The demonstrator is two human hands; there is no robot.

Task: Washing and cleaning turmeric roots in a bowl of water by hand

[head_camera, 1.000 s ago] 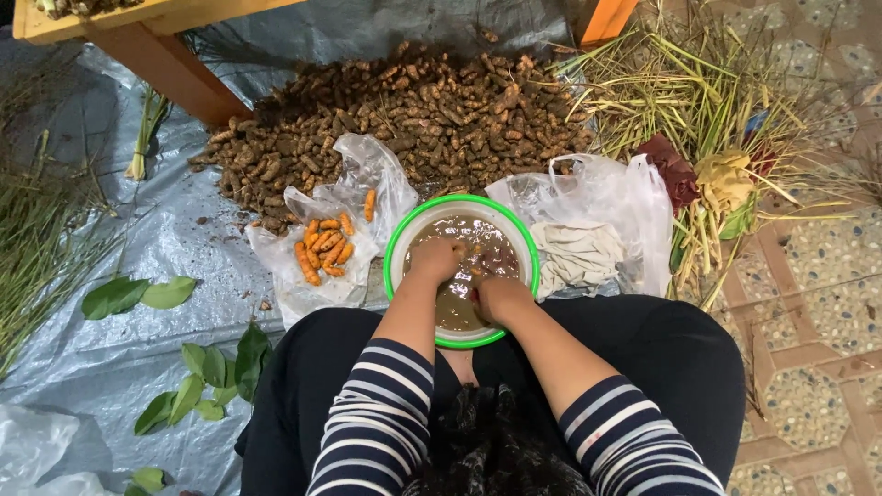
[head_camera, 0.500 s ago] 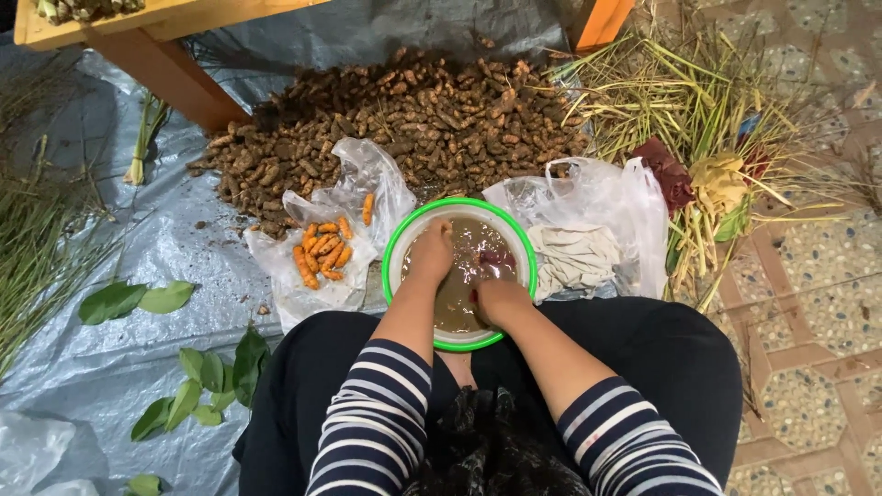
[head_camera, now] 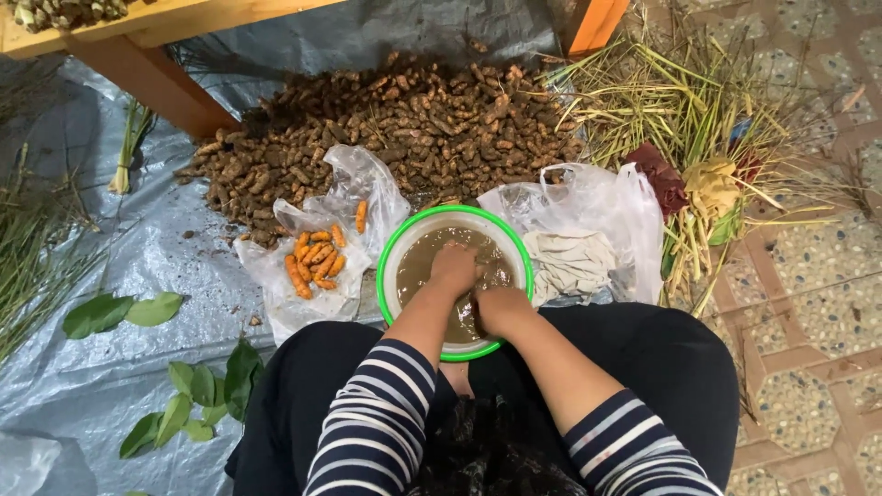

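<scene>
Person seated on the ground, both hands in a green-rimmed bowl (head_camera: 393, 276) of muddy brown water held between the knees. Left hand (head_camera: 455, 271) sits toward the middle of the bowl, knuckles up and wet, fingers curled down into the water; right hand (head_camera: 501, 308) lies at the near right rim, also curled. Whether either set of fingers is clamped on a root cannot be told, the water being opaque and the tips under it. Against the frames of a second and half a second back, the left hand has shifted slightly right and toward the centre, the right hand has drawn nearer the rim; the bowl itself has not moved. The shift reads as rubbing or scrubbing going on under water, so the washing looks mid-stroke rather than finished, and nothing has been lifted out. Just left of the bowl, touching it, an open clear bag (head_camera: 303, 294) carries a small heap of bright orange roots (head_camera: 317, 262), clean ones by their colour. Behind both, a large pile of dirty brown roots (head_camera: 395, 129) lies on a grey tarp (head_camera: 119, 386). Right of the bowl a second clear bag (head_camera: 588, 234) holds pale cloth. Green-yellow stalks (head_camera: 698, 110) lie on the tiled floor beyond, loose leaves (head_camera: 119, 312) on the tarp at left.
</scene>
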